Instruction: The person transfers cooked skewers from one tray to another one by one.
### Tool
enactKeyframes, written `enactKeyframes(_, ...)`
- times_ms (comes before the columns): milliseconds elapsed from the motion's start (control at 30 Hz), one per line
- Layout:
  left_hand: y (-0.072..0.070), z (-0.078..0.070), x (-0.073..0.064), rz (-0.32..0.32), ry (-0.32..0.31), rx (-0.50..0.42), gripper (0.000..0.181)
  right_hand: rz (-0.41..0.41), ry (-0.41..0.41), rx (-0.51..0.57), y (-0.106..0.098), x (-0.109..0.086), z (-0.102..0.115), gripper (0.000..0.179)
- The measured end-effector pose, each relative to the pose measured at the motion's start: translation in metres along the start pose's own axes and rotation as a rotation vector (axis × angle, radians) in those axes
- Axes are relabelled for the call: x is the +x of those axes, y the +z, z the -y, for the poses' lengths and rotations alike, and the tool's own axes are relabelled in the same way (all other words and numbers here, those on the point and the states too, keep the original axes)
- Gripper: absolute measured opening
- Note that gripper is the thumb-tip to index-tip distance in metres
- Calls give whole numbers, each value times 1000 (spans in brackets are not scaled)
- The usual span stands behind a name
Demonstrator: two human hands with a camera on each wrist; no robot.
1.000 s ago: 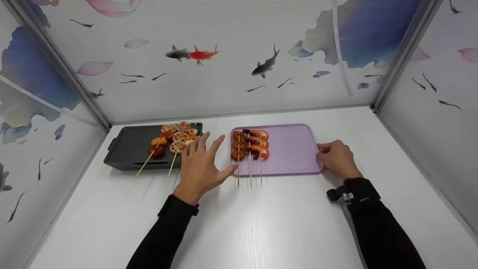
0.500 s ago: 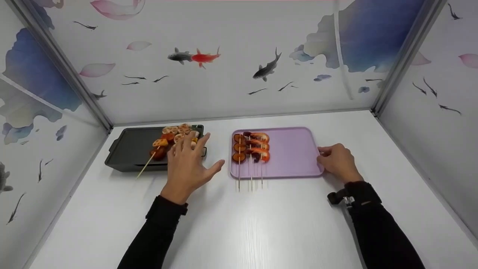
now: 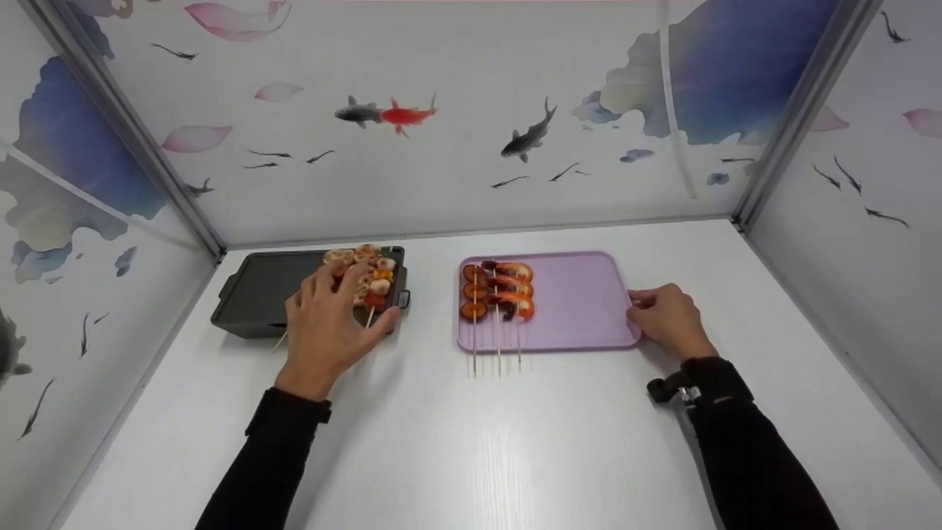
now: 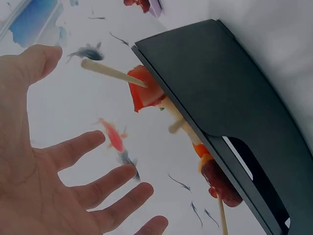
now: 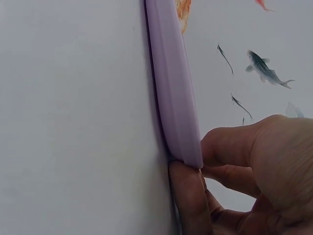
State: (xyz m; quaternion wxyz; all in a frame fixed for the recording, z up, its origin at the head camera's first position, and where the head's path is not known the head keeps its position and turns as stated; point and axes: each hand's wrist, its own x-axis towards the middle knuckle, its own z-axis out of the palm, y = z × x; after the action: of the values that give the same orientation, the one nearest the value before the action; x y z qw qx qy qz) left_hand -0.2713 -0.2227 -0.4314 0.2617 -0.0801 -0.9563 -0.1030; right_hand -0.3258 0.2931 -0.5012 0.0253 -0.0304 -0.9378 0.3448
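My left hand (image 3: 327, 324) hovers over the right part of a dark grey grill pan (image 3: 250, 294), fingers spread and holding nothing. Beneath and beside it lie food skewers: lotus root slices (image 3: 366, 254) and a mixed skewer (image 3: 381, 285) show, while others are partly hidden by the hand. In the left wrist view, a skewer stick (image 4: 107, 72) with a red piece juts past the pan's edge, apart from the fingers. My right hand (image 3: 670, 316) pinches the right edge of a lilac tray (image 3: 574, 309) between thumb and fingers, also plain in the right wrist view.
Skewers of round brown slices (image 3: 475, 291) and of shrimp (image 3: 522, 291) lie along the tray's left side, sticks overhanging its front edge. A small handle (image 3: 404, 299) sticks out at the pan's right end. Printed walls enclose the white table (image 3: 500, 442) at back and sides.
My left hand has moved left, from the gap between pan and tray to over the pan's skewers, uncovering the pan's right end. The right hand stays on the tray edge.
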Motion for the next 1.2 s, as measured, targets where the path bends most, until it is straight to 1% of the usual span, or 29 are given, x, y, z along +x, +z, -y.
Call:
enactKeyframes(200,-6,20,-5,36,-41,6,88,-1,-2,17,1,-1,-2,41)
enactKeyframes(367,-12,35,-7,63,-80,14,87,-14,-6,11,0,1,-1,41)
enactKeyframes(467,-16,43,-9,82,-110,9,86,-17,-10,5,1,1,-1,41)
enactKeyframes(567,-18,50,-12,87,-131,-2,83,-4,4,6,0,1,-2,42)
enactKeyframes(733,-19,60,-15,66,-137,-22,81,12,29,12,-1,-1,-1,42)
enactKeyframes(967,-20,71,-20,11,-160,-83,72,-5,21,16,0,1,-2,41)
enactKeyframes(1133,-22,76,-23,4,-187,-123,66,-3,24,19,1,0,-3,41)
enactKeyframes(1200,-23,77,-24,-1,-188,-136,62,-2,26,20,1,0,-4,41)
